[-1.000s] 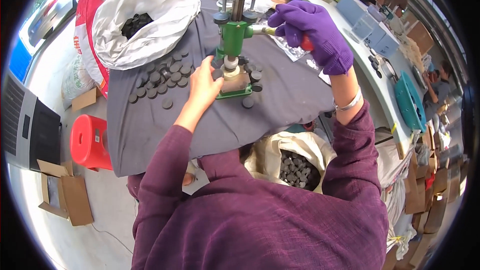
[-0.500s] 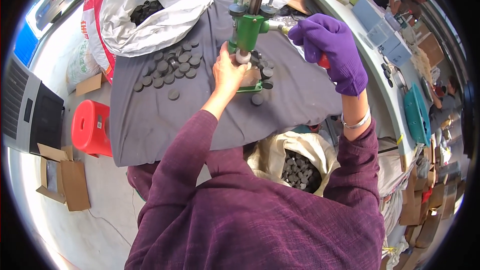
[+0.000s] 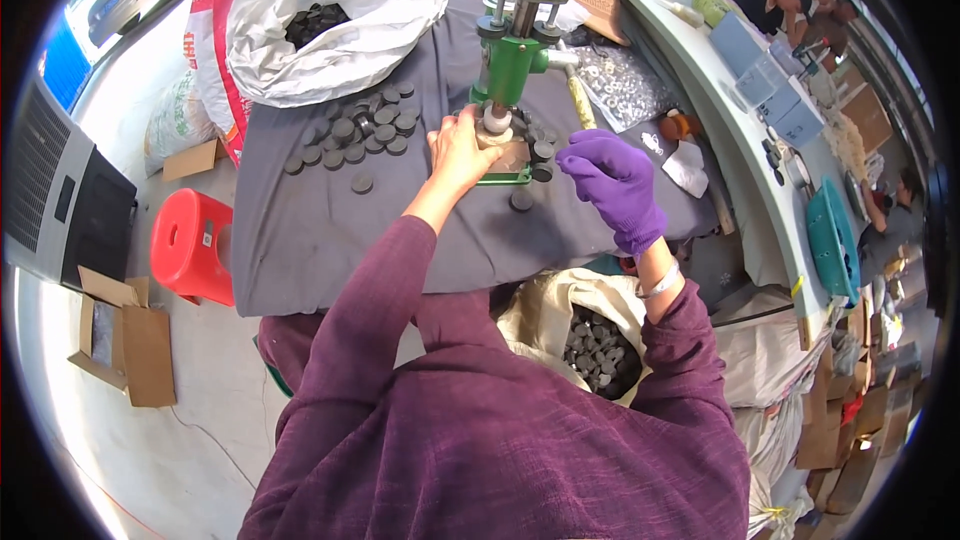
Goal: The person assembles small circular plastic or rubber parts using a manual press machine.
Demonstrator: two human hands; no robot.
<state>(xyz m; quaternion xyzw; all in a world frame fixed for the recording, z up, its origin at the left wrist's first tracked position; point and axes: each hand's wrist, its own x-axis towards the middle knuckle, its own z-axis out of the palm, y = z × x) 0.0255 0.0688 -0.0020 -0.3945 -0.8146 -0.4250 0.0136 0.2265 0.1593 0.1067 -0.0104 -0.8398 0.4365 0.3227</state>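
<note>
The head view looks down on a worktop (image 3: 330, 230) draped in grey cloth. At its far middle stands a small green metal hand press (image 3: 512, 65) with a steel column and a pale lever handle (image 3: 580, 100) slanting toward four o'clock.

The bare left hand (image 3: 462, 152) rests at the foot of the press, at about seven o'clock from the green body. Its fingers curl loosely around a cream-coloured round part (image 3: 494, 122) sitting under the ram on the press's green base plate (image 3: 505, 176); how firmly it grips that part cannot be told.

The right hand (image 3: 612, 180), in a purple glove, hovers at about four o'clock from the press, just below the lever's tip and apart from it. Its fingers are bent partway, with nothing visible in them.

Dark grey round discs (image 3: 355, 135) lie scattered on the cloth at nine o'clock from the left hand, and a few more sit close about the base plate, one (image 3: 521, 200) just in front of it.

At eleven o'clock from the press a white woven sack (image 3: 330, 30) lies open with more dark discs inside. A beige sack (image 3: 545, 315) with the same discs stands below the near worktop edge, beside the purple sleeve (image 3: 690, 340).

A clear plastic bag of small pale rings (image 3: 625, 85) lies at two o'clock. A red plastic stool (image 3: 190, 245) stands on the floor at the left.
</note>
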